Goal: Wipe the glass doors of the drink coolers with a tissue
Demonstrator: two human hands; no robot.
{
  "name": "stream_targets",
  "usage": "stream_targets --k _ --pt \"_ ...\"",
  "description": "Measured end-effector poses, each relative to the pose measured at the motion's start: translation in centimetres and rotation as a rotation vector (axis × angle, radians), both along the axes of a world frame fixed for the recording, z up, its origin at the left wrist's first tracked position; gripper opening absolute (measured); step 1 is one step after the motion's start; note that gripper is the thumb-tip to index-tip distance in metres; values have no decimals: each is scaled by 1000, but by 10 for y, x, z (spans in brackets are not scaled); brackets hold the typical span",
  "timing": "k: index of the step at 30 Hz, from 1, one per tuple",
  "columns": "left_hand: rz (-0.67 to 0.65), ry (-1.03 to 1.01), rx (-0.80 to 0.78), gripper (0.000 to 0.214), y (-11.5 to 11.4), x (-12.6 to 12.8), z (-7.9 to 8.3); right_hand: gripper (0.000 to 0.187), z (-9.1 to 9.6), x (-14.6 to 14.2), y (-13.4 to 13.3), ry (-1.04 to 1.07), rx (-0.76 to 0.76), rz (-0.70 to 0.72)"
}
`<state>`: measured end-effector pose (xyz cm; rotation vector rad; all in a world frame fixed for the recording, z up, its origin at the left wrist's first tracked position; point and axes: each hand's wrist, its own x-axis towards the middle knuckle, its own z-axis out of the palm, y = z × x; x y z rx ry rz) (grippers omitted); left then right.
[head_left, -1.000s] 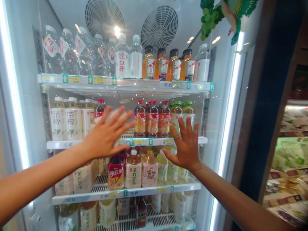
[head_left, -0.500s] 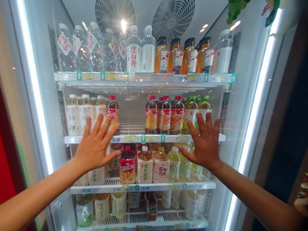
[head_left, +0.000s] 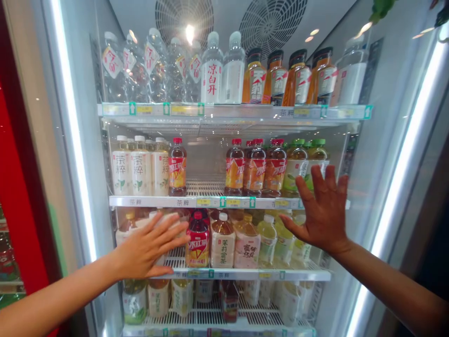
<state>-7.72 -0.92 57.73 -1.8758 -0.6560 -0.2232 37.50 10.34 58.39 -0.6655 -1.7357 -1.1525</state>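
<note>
Both hands are raised in front of a lit drinks fridge, fingers apart and holding nothing. My left hand hangs before the third shelf, its fingertips near a red-capped iced tea bottle in the view. Higher up, my right hand is spread before the right end of the second shelf, covering part of the green-capped tea bottles. Whether either hand touches anything cannot be made out. Red-capped iced tea bottles and white-labelled tea bottles stand on the second shelf.
Clear water bottles and black-capped amber bottles fill the top shelf. Below the hands, a bottom shelf holds more bottles. Bright light strips run along both sides. Round fan grilles show at the top.
My left hand has dropped from the second shelf to the third and tilted its fingers rightward. The whole fridge has shifted right in view; my right hand stays spread.
</note>
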Motion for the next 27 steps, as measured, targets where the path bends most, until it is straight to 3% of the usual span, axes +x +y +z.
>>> stream_targets --k 2,5,7,10,12,15,17,19,21,23,27 --pt "0 58 -45 83 -2 -5 3 97 0 0 0 6 -10 1" --pt "82 -285 58 83 -2 -9 19 99 -1 1 1 14 -15 2" --pt "96 -428 130 91 -1 -6 20 99 -1 1 2 14 -12 5" --pt "19 -165 64 94 -1 -1 10 101 -2 2 3 26 -31 -2" --pt "-1 -17 19 88 0 1 15 101 -2 2 3 32 -38 -3" --pt "56 -278 119 80 3 5 40 98 -1 0 1 23 -18 13" --pt "77 -462 186 84 6 13 46 97 0 -1 0 15 -6 18" --pt "34 -361 152 91 8 25 38 96 1 -2 -2 15 -4 14" --pt "-41 -61 58 92 10 36 27 96 1 -3 -3 21 1 5" --pt "-65 116 5 88 13 45 27 96 1 -3 -3 28 4 -4" --pt "11 -176 101 94 20 65 43 96 1 -4 -4 36 6 6"
